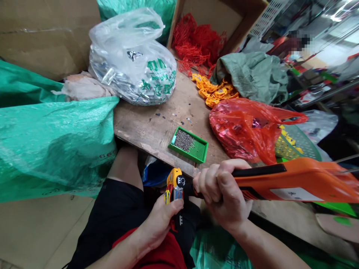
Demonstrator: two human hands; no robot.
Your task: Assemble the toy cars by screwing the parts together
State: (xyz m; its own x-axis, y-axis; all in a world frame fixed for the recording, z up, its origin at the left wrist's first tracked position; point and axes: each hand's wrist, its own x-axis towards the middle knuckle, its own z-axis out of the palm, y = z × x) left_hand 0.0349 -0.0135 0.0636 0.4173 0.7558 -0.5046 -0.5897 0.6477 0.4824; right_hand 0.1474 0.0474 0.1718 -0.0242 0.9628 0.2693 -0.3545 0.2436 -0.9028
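Held between the thumb and fingers of my left hand [157, 220] is a small plastic toy [175, 183], yellow-orange with black, blue and red parts. My right hand [224, 190] is wrapped round the front of an orange and black electric screwdriver [305, 175], which lies sideways with its dark nose toward the toy. Whether the bit touches the toy is hard to make out. Just beyond my hands, a green perforated tray [199, 158] on the table holds many small metal screws [183, 140], heaped toward its left end.
A white plastic bag [131, 56] of silvery parts sits on the wooden table [151, 129]. Orange plastic pieces [214, 91], a red bag [246, 129] and a light green basket [300, 140] are at right. Green sacks [56, 145] flank the left; a blue bag [153, 173] hangs below the edge.
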